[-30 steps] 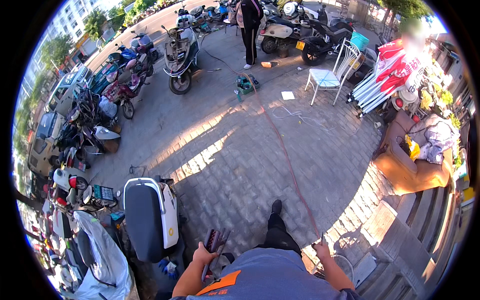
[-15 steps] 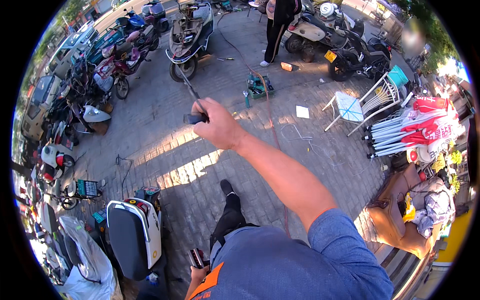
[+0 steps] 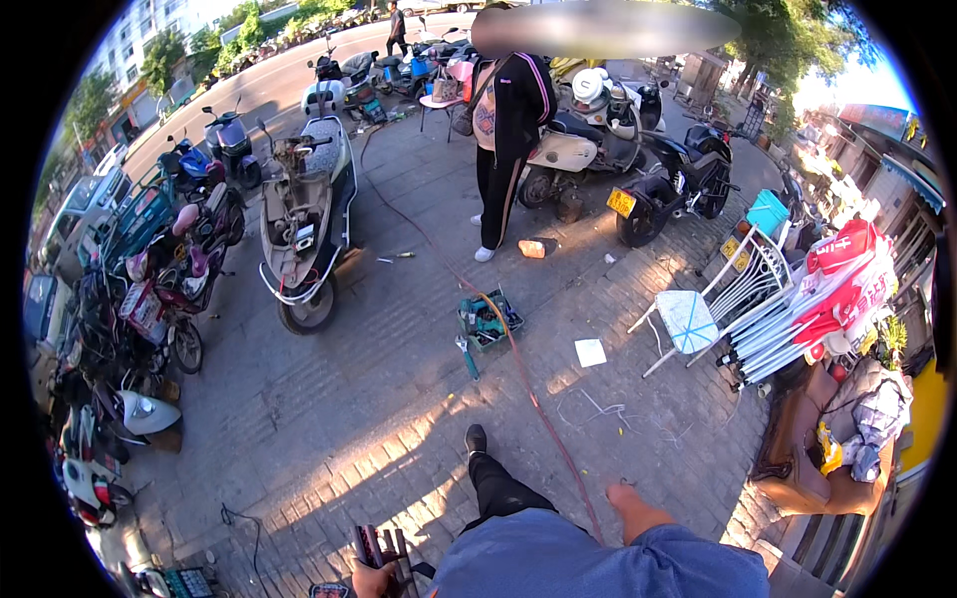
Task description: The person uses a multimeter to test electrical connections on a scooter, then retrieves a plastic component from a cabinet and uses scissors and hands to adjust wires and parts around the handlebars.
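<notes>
My left hand is low at the front, its fingers closed round a dark metal part with parallel tube-like bars. Its exact kind is not clear. On the right, my right arm reaches only a little way out of the blue sleeve. The fingers of that hand do not show, so whether it holds anything is hidden. Ahead on the paving, a green tool box full of tools has a teal-handled tool beside it. A partly stripped scooter stands ahead to the left.
A reddish hose runs across the paving past my foot. Someone in dark clothes stands ahead near parked scooters and a black motorcycle. A white chair, bundled poles and a brown sofa line the right. Several scooters crowd the left.
My right arm has dropped from the centre to my right side; the dark, slender tool it held is out of sight. The view has tilted up. My left hand still holds the metal part.
</notes>
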`<action>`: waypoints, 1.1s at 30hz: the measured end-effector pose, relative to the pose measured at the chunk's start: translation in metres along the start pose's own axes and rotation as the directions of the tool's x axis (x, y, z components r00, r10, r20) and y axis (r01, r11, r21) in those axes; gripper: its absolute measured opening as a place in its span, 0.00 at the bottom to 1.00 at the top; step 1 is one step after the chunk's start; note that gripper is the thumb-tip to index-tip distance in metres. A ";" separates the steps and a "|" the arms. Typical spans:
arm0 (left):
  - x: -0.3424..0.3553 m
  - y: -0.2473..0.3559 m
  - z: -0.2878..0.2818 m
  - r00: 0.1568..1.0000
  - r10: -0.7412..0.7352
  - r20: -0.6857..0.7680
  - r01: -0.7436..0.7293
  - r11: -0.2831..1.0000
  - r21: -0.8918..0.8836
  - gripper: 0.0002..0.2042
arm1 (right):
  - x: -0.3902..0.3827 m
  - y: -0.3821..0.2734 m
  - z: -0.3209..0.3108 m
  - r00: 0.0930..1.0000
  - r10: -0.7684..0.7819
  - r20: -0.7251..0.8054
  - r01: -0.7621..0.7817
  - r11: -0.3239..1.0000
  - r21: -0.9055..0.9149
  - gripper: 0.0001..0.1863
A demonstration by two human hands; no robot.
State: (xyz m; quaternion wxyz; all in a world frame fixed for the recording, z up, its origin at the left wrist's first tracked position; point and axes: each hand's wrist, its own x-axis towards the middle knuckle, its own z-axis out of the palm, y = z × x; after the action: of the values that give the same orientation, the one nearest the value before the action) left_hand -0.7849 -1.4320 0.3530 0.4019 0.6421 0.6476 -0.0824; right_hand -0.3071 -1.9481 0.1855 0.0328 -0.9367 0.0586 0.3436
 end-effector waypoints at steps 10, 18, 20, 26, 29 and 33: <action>0.318 0.425 -0.096 0.926 0.358 -0.120 -0.330 0.922 0.202 0.39 | 0.230 -0.412 -0.140 0.921 -0.386 -0.057 0.390 0.915 0.103 0.16; 0.554 0.718 -0.117 0.782 0.587 0.212 -0.624 0.742 0.246 0.45 | 0.187 -0.940 -0.353 0.562 -0.826 -0.048 0.558 0.335 0.759 0.03; 0.624 0.776 -0.104 0.750 0.600 0.279 -0.658 0.719 0.222 0.44 | 0.207 -1.006 -0.366 0.552 -0.829 -0.094 0.557 0.282 0.781 0.04; 0.780 0.919 -0.036 0.793 0.495 0.356 -0.568 0.812 0.136 0.31 | 0.289 -1.115 -0.374 0.696 -0.714 -0.074 0.381 0.280 0.881 0.03; 0.836 0.978 -0.020 0.826 0.434 0.359 -0.517 0.838 0.177 0.31 | 0.354 -1.161 -0.389 0.666 -0.738 -0.113 0.485 0.312 0.817 0.03; 0.919 1.052 0.005 0.892 0.326 0.314 -0.407 0.881 0.242 0.31 | 0.455 -1.235 -0.408 0.668 -0.743 -0.029 0.435 0.359 0.826 0.03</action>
State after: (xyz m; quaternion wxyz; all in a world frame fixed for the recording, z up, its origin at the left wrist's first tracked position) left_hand 0.2975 -0.5616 0.2044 0.3899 0.7906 0.4336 -0.1867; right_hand 0.4616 -0.8052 0.2278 0.5674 -0.6997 -0.1532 0.4063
